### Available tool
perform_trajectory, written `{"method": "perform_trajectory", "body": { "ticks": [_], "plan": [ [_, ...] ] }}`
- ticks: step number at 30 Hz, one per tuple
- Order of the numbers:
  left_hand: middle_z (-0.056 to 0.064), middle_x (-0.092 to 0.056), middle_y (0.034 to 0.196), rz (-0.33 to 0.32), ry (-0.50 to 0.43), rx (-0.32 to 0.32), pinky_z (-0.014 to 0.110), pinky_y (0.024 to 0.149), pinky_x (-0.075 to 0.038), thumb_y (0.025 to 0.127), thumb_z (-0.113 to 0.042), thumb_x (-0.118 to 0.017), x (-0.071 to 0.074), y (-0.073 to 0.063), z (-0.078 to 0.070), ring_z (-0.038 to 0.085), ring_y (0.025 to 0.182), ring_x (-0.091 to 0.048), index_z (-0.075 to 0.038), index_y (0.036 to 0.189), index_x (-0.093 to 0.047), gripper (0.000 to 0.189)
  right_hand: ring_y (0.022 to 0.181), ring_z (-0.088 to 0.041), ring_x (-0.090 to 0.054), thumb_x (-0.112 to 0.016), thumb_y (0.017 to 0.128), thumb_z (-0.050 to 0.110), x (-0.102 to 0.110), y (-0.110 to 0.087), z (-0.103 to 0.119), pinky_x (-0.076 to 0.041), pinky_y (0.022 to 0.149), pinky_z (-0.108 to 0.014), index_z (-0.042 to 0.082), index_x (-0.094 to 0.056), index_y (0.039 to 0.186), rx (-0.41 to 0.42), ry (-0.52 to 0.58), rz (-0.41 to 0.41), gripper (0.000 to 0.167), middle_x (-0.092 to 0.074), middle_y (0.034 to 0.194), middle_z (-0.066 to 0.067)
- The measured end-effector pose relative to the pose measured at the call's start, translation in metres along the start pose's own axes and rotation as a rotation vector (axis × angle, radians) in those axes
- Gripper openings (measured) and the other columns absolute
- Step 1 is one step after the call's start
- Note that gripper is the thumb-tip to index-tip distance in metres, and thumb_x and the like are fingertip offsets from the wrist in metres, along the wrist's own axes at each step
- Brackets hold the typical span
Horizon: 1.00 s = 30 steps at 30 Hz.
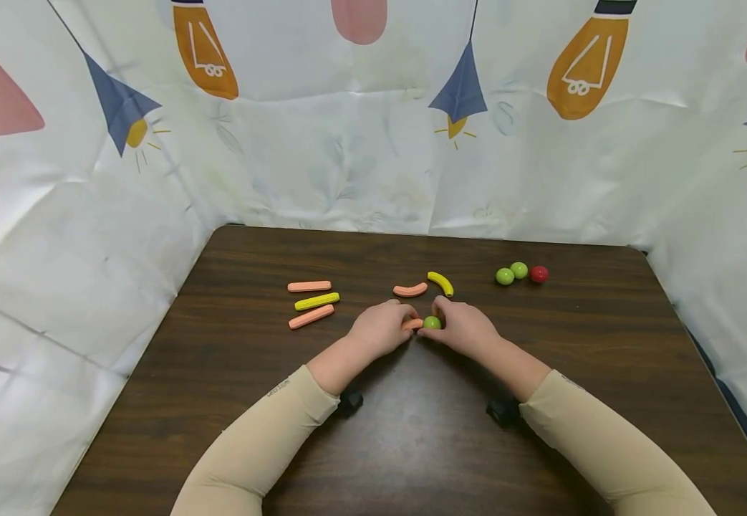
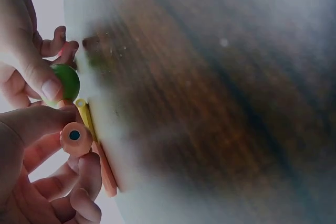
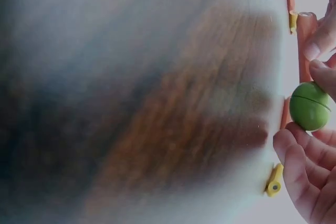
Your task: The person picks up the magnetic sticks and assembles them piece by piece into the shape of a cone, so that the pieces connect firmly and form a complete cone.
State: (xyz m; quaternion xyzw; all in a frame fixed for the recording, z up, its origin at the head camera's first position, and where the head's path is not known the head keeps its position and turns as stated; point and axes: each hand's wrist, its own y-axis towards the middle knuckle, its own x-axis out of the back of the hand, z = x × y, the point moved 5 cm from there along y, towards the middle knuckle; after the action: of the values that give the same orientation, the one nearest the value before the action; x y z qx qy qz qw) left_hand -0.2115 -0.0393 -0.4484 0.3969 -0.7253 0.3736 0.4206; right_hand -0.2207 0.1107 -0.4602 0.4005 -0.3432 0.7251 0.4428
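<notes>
Over the middle of the table, my left hand (image 1: pixel 381 327) pinches a straight salmon-coloured stick (image 1: pixel 413 324) between thumb and fingers. A dark hole shows in the stick's near end in the left wrist view. Thumb and fingers of my right hand (image 1: pixel 466 330) grip a green ball (image 3: pixel 310 109) with a thin seam around it. Stick and ball are lined up, the stick's far end right at the ball. Just beyond the hands lie a curved salmon piece (image 1: pixel 410 289) and a curved yellow piece (image 1: pixel 440 283).
Left of the hands on the brown table (image 1: pixel 412 444) lie a salmon stick (image 1: pixel 309 286), a ribbed yellow stick (image 1: pixel 317 301) and another salmon stick (image 1: pixel 311 317). At the back right sit two green balls (image 1: pixel 505 276) beside a red ball (image 1: pixel 538 274). A printed curtain (image 1: pixel 360 165) hangs behind.
</notes>
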Motion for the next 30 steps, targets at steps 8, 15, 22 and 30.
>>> {"method": "perform_trajectory", "body": {
  "ticks": [8,15,22,30],
  "plan": [
    [-0.002,-0.06,0.103,0.008,0.03,0.014,0.03,0.069,-0.048,0.098,-0.031,-0.063,-0.003,0.0,0.003,0.012,0.076,-0.055,-0.022,0.12,-0.069,0.025,0.07,-0.014,-0.055,-0.076,0.086,0.046,-0.003,-0.001,0.0,-0.046,0.063,-0.033,0.016,-0.061,0.111,0.045,-0.009,0.053,0.042,-0.062,0.085,0.003],
    [-0.002,-0.061,0.101,-0.012,0.054,0.003,0.031,0.071,-0.048,0.097,-0.03,-0.066,-0.002,-0.001,0.005,0.013,0.079,-0.055,-0.02,0.121,-0.069,0.026,0.101,-0.016,-0.059,-0.073,0.091,0.032,-0.004,0.0,-0.001,-0.049,0.091,-0.041,0.013,-0.063,0.13,0.172,-0.001,0.102,0.044,-0.064,0.118,-0.001],
    [-0.001,-0.063,0.106,0.004,0.032,0.034,0.034,0.078,-0.05,0.094,-0.031,-0.07,-0.005,-0.002,0.008,0.013,0.087,-0.059,-0.021,0.122,-0.068,0.03,0.091,-0.014,-0.058,-0.074,0.091,0.033,-0.005,0.002,0.0,-0.05,0.084,-0.039,0.012,-0.065,0.122,0.15,0.008,0.098,0.039,-0.065,0.108,0.0],
    [-0.003,-0.064,0.105,0.014,0.0,0.059,0.033,0.077,-0.049,0.093,-0.034,-0.072,-0.008,-0.004,0.011,0.012,0.086,-0.058,-0.02,0.12,-0.068,0.032,0.085,-0.012,-0.057,-0.076,0.088,0.035,-0.005,0.003,0.003,-0.049,0.08,-0.036,0.013,-0.065,0.118,0.114,0.012,0.098,0.039,-0.063,0.1,0.004]
  ]
}}
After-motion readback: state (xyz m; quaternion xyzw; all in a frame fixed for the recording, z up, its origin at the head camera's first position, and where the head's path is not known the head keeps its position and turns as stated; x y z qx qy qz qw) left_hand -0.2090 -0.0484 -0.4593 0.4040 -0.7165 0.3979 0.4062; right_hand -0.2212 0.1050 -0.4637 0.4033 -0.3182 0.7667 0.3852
